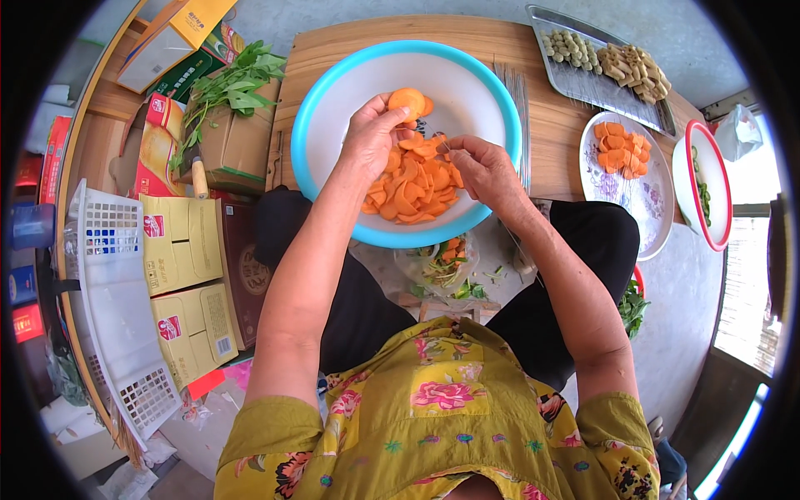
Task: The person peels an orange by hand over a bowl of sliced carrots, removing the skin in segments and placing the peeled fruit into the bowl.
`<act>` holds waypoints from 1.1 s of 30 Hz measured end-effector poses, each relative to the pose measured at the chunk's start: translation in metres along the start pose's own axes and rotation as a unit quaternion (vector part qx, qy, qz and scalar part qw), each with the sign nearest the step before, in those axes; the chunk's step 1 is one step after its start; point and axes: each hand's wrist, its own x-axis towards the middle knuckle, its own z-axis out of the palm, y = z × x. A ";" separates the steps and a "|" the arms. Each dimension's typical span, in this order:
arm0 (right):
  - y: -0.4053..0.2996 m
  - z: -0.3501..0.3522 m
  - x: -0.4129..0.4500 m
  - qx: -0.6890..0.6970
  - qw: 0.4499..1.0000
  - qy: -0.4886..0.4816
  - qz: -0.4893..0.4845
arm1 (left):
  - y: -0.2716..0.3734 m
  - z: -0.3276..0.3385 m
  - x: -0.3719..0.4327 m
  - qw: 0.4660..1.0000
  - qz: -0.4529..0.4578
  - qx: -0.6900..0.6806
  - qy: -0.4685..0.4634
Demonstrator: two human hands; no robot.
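Note:
A wide white basin with a turquoise rim [300, 137] sits in front of me, partly on the wooden table. Sliced carrots [419, 184] are heaped in its near half. Over the basin, my left hand [369, 137] pinches a few round carrot slices [407, 103] between thumb and fingers. My right hand [486, 170] grips a thin skewer [516, 240], whose lower length shows below the wrist. The skewer's upper end is too fine to follow clearly near the slices. More thin metal skewers [517, 119] lie bundled on the table beside the basin's right rim.
Skewered carrot pieces [622, 150] lie on an oval plate [653, 234] at right. Behind it, a metal tray [565, 81] holds other skewered food. A red-rimmed bowl [728, 187] contains green slices. Cardboard boxes [181, 247] and a white plastic basket [115, 300] line the left.

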 end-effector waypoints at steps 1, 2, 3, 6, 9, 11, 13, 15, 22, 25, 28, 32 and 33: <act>0.001 0.000 0.000 0.000 1.000 0.003 -0.002 | 0.000 0.000 0.000 1.000 0.002 -0.001 -0.003; 0.001 0.000 0.000 0.000 1.000 0.005 -0.004 | 0.000 0.000 0.000 1.000 0.004 -0.002 -0.006; 0.002 0.000 0.001 0.000 1.000 0.005 -0.004 | 0.000 0.000 0.000 1.000 0.004 -0.002 -0.006; 0.003 0.000 0.001 -0.005 1.000 0.010 -0.015 | 0.000 0.000 0.001 1.000 0.005 0.004 -0.006; 0.001 0.001 0.000 0.001 1.000 0.005 -0.005 | -0.002 -0.002 0.002 1.000 0.007 0.008 -0.007; 0.000 0.001 0.000 -0.003 1.000 0.009 -0.010 | -0.003 -0.003 0.003 1.000 0.010 0.008 -0.012; -0.001 0.001 0.000 -0.004 1.000 0.009 -0.008 | -0.003 -0.003 0.003 1.000 0.010 0.012 -0.017; -0.001 0.001 0.000 -0.006 1.000 0.010 -0.007 | -0.003 -0.003 0.002 1.000 0.009 0.016 -0.022; 0.002 0.002 0.001 -0.027 0.999 0.029 -0.026 | -0.003 0.001 -0.002 0.998 0.007 0.033 -0.058; 0.002 0.001 0.002 -0.028 0.999 0.031 -0.026 | 0.000 0.007 -0.005 0.999 0.000 0.011 -0.047; -0.005 0.001 0.000 -0.007 1.000 0.022 -0.009 | 0.002 0.004 -0.005 0.998 -0.022 -0.045 -0.036; -0.011 0.001 -0.002 -0.004 1.000 0.009 -0.008 | 0.004 -0.004 -0.005 0.990 -0.053 -0.124 -0.039; -0.011 0.001 -0.002 -0.005 1.000 0.007 -0.009 | 0.003 -0.005 -0.005 0.990 -0.052 -0.125 -0.037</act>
